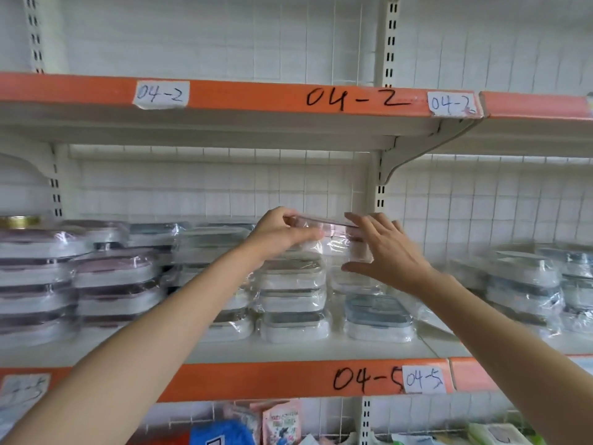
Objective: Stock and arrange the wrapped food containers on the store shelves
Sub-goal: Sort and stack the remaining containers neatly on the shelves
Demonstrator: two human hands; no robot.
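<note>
A plastic-wrapped container with a pink lid [333, 234] is held up above the stacks on the middle shelf [288, 351]. My left hand [282, 232] grips its left end, fingers curled over the lid and thumb underneath. My right hand [382, 248] lies against its right end, fingers spread and straight, thumb below. Right under the held container stands a stack of wrapped containers [290, 300]. To its right a lower stack ends in a blue-lidded container [377, 316].
More wrapped containers fill the shelf: pink-lidded stacks [112, 277] at left, blue-lidded ones [529, 284] at right. The upper shelf edge [256, 94], marked 04-2, hangs above my hands. A shelf upright [380, 194] stands behind. Packaged goods [282, 422] sit on the shelf below.
</note>
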